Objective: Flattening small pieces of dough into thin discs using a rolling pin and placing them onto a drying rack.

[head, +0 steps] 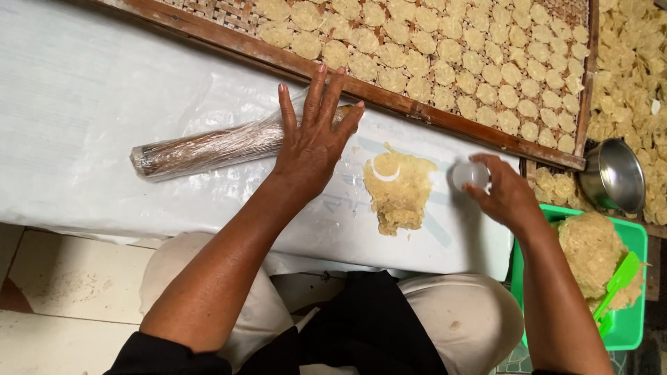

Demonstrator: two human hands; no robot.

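Observation:
My left hand lies flat with fingers spread on the near end of a rolling pin wrapped in clear plastic, which rests on a white plastic sheet. A flattened patch of yellowish dough lies on the sheet between my hands, with a curved cut mark near its top. My right hand grips a small round clear cutter just right of the dough.
A woven bamboo tray with a wooden frame holds several round dough discs along the far edge. A green tub with a dough lump and a green scraper sits at the right, beside a steel bowl.

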